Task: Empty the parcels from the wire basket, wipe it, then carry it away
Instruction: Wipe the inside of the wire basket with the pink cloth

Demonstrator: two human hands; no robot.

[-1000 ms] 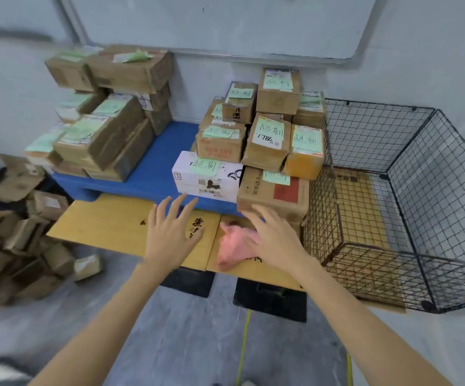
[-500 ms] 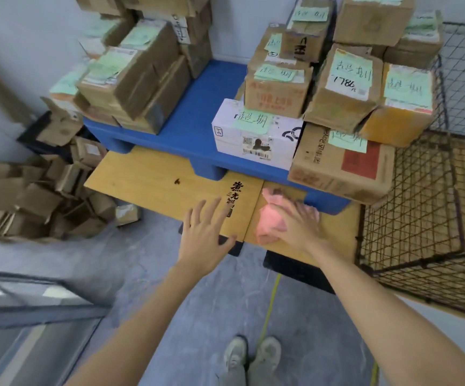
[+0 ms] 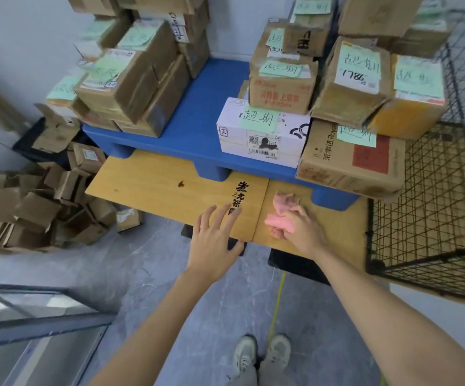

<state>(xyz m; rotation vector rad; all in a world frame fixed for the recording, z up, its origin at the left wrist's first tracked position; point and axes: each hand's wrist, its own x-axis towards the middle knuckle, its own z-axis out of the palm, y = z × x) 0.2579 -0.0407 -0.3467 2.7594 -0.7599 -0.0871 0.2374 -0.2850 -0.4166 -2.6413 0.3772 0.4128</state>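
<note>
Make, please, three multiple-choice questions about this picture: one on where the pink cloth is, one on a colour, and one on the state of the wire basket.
1. Where does the pink cloth lie?
A. on the yellow board
B. on the floor
C. on a chair

2. What colour is the pallet under the stacked parcels?
A. red
B. blue
C. green

3. What is in the wire basket?
A. many parcels
B. no parcels
C. one parcel

Answers:
1 A, the right hand holds it on the board.
2 B, blue shows between the stacks.
3 B, only the board shows through its mesh.
</note>
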